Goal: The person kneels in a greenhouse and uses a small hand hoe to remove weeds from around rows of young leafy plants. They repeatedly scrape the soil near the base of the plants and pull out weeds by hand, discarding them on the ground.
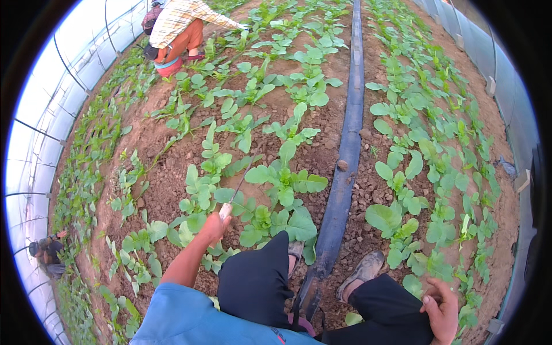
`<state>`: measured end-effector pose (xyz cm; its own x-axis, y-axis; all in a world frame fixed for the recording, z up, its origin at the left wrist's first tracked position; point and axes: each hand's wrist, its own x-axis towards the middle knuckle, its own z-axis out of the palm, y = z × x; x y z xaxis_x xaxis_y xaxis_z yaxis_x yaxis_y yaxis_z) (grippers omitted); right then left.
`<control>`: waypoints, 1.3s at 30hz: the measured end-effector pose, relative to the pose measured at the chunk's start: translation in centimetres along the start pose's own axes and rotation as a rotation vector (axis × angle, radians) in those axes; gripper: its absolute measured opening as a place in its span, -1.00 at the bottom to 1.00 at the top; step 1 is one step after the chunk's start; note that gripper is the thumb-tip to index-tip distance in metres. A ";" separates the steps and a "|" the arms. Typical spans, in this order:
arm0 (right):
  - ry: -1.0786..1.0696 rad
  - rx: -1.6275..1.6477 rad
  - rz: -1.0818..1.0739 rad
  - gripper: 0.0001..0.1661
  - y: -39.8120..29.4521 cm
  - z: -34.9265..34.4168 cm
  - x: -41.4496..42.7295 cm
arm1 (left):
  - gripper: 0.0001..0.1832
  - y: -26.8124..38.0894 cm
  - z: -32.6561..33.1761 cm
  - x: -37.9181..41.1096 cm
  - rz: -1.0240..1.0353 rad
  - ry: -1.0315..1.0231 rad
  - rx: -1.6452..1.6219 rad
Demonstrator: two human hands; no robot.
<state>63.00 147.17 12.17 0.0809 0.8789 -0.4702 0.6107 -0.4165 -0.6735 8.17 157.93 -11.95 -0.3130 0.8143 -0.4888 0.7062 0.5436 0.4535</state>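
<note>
My left hand (pixel 216 229) grips the pale handle of a hand tool (pixel 225 210) with a thin dark metal shaft. The shaft slants up and right over bare soil between leafy green seedlings (pixel 285 181); its far tip is hard to make out near the soil. At the lower right, my right hand (pixel 440 308) rests by my right knee with its fingers curled, and whether anything small is in it cannot be told. Low leafy plants (pixel 401 228) grow just beyond that knee.
A black plastic irrigation hose (pixel 348 142) runs along the bed between my feet. A person in a plaid shirt (pixel 181 21) crouches on a red and blue seat (pixel 169 67) at upper left. Another person (pixel 51 254) is at far left. Plastic greenhouse walls (pixel 506 77) stand on both sides.
</note>
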 end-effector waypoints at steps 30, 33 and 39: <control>-0.073 0.009 -0.003 -0.70 -0.1 0.3 0.8 | -0.45 -4.7 2.0 -2.1 -0.198 -0.068 -0.092; -0.092 0.042 -0.008 -0.69 -0.3 0.7 1.1 | -0.45 -11.3 3.4 -6.5 -0.166 -0.010 -0.020; -0.112 0.054 -0.060 -0.56 0.1 0.6 0.7 | -0.42 -16.0 2.9 -14.1 -0.301 -0.055 -0.016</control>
<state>62.70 147.63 11.40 -0.0447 0.8721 -0.4873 0.5684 -0.3790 -0.7303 3.10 137.20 -14.45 -0.4719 0.6041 -0.6421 0.5767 0.7625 0.2935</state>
